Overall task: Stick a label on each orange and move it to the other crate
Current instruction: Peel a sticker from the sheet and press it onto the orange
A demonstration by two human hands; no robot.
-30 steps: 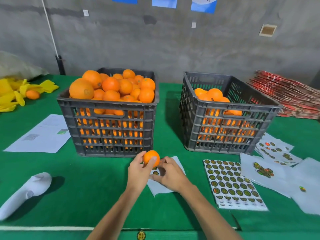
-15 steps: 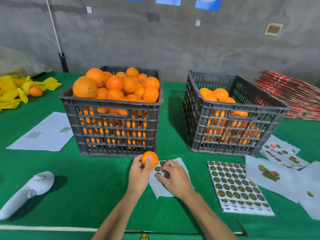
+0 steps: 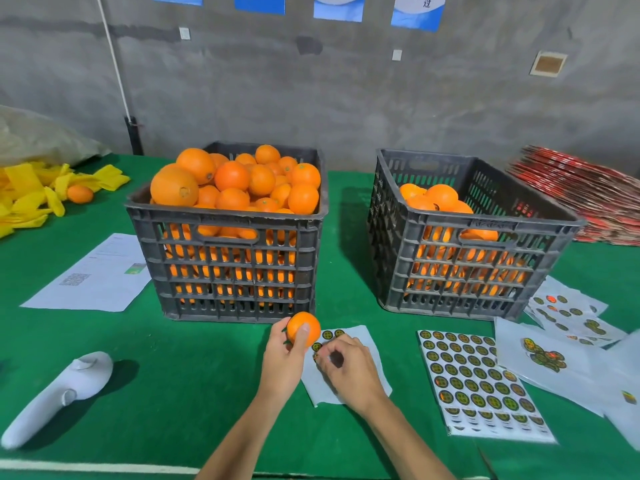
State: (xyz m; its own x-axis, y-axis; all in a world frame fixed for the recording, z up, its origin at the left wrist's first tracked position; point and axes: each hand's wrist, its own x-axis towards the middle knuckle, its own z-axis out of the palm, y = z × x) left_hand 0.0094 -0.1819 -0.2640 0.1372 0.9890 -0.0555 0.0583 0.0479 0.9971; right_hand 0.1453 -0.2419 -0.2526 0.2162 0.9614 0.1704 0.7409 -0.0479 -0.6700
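Right hand (image 3: 348,367) has dropped from beside the fruit onto the small label sheet (image 3: 360,341); its fingers are now curled down on the stickers at the sheet's left edge. Whether a sticker is pinched yet, cannot tell. Left hand (image 3: 285,355) has barely shifted.

Left grip: fingers and thumb wrapped round one orange (image 3: 304,328), thumb across its front. It is held just above the green worktop (image 3: 166,393), right in front of the near right corner of the full crate (image 3: 228,268), just left of the small label sheet.

Full crate sits left of centre, heaped above its rim with oranges. Second crate (image 3: 460,271) stands to the right, apart from the first, partly filled, fruit below the rim.

Large label sheet (image 3: 479,386) lies near right, flat, rows of round dark stickers. More loose backing sheets (image 3: 568,355) overlap further right, some carrying a few stickers.

Left side: printed paper (image 3: 93,282) lies flat beside the full crate. White handheld device (image 3: 55,400) lies near left. Far left, a pile of yellow wrappers (image 3: 31,195) with a single loose orange (image 3: 80,194) among them. Far right, a stack of red flat cartons (image 3: 585,199) behind the second crate.
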